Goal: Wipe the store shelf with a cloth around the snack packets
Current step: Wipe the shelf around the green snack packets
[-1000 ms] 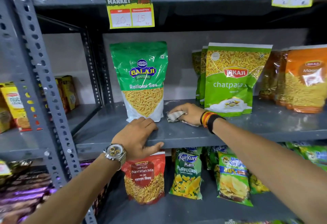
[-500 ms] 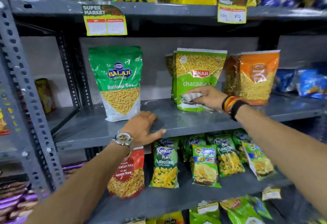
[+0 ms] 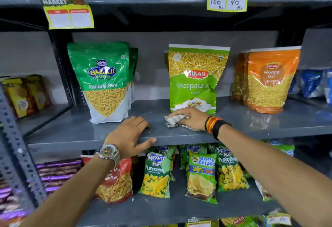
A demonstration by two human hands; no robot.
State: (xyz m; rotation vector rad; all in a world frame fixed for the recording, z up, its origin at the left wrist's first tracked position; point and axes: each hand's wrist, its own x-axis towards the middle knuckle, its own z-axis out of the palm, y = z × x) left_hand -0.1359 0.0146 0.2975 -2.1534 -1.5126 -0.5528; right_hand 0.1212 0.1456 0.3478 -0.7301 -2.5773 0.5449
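cloth (image 3: pixel 173 121) bunched under right hand (image 3: pixel 190 118) grip, on shelf (image 3: pixel 251 128)

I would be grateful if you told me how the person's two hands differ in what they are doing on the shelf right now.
The right hand presses a crumpled cloth onto the shelf in front of the Bikaji Chatpata packet; the left hand holds nothing. The left hand lies flat near the front edge, thumb over the lip; the right hand sits further back. The left wrist has a watch, the right coloured bands. Both rest on the same shelf.
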